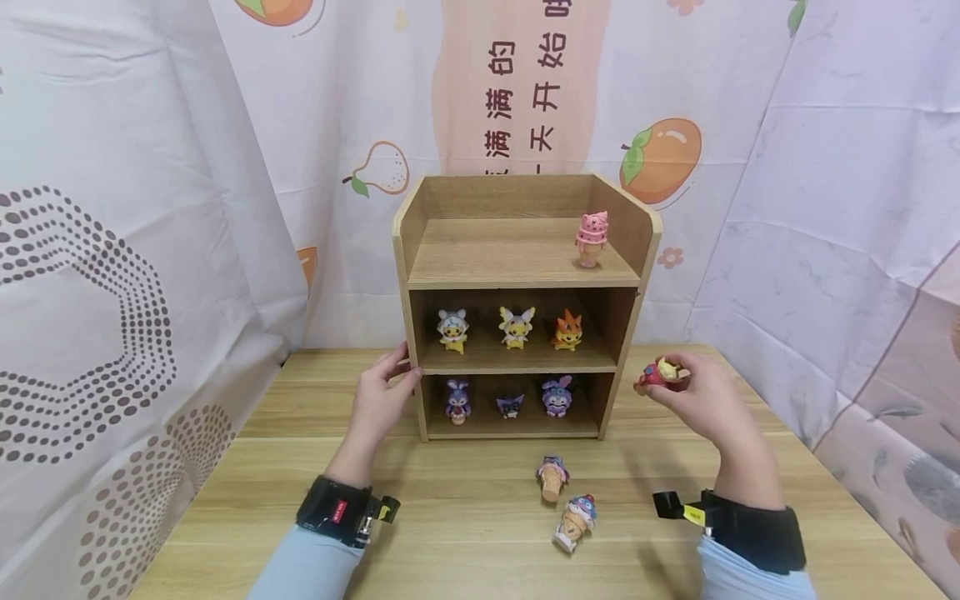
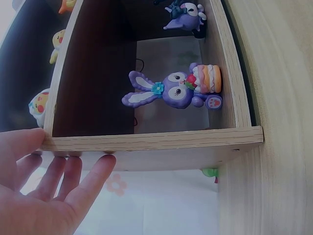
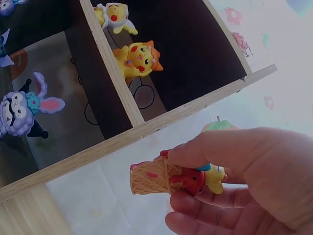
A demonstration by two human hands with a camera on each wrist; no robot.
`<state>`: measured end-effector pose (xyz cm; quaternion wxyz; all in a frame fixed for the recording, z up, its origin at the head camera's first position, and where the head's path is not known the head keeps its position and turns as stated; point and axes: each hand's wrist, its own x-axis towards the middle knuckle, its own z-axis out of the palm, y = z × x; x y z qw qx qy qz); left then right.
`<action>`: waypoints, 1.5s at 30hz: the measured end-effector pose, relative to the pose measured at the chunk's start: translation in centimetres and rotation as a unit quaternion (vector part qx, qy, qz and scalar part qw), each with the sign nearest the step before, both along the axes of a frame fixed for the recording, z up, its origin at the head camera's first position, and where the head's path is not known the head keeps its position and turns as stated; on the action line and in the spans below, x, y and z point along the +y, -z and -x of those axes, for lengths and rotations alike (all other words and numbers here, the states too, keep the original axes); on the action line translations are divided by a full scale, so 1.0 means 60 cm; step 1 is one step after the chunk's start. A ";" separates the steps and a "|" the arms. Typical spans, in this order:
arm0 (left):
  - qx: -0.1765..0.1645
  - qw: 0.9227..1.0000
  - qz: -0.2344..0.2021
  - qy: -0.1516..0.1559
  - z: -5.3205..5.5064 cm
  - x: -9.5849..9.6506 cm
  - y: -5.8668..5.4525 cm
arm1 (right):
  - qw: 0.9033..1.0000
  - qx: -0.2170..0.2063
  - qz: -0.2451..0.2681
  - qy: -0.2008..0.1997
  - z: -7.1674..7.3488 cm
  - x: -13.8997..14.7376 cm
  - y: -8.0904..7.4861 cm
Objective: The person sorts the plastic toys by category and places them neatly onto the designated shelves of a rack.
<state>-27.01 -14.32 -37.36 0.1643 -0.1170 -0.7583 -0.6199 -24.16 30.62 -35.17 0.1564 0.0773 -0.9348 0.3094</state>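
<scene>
My left hand (image 1: 378,392) touches the left side panel of the wooden shelf (image 1: 517,362) with its fingers. In the left wrist view, the fingertips (image 2: 108,160) lie along the panel's edge and outer face. To the right of the shelf, my right hand (image 1: 705,396) pinches an ice-cream-cone figurine (image 3: 152,177) with red and yellow parts. The right wrist view shows its waffle cone pointing left; the fingers partly hide its top. Two more cone figurines, a purple-topped one (image 1: 552,479) and a blue-and-white one (image 1: 574,523), lie on the table before the shelf.
A pink cone figurine (image 1: 592,239) stands at the top board's right end. Yellow and orange figurines (image 1: 516,327) line the middle level. Purple figurines, including a rabbit (image 2: 178,90), occupy the bottom level. Printed curtains (image 1: 360,250) hang behind the wooden table (image 1: 465,517).
</scene>
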 end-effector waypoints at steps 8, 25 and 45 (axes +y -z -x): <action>0.003 1.000 0.016 -0.005 -0.001 0.002 -0.001 | 1.000 0.007 0.000 -0.022 -0.003 -0.016 -0.007; 0.014 1.000 -0.007 0.002 0.042 -0.013 0.047 | 0.999 -0.001 -0.007 -0.052 -0.008 -0.050 -0.014; -0.003 1.000 0.001 -0.005 0.020 -0.003 0.020 | 0.996 0.026 -0.019 -0.082 -0.009 -0.097 -0.013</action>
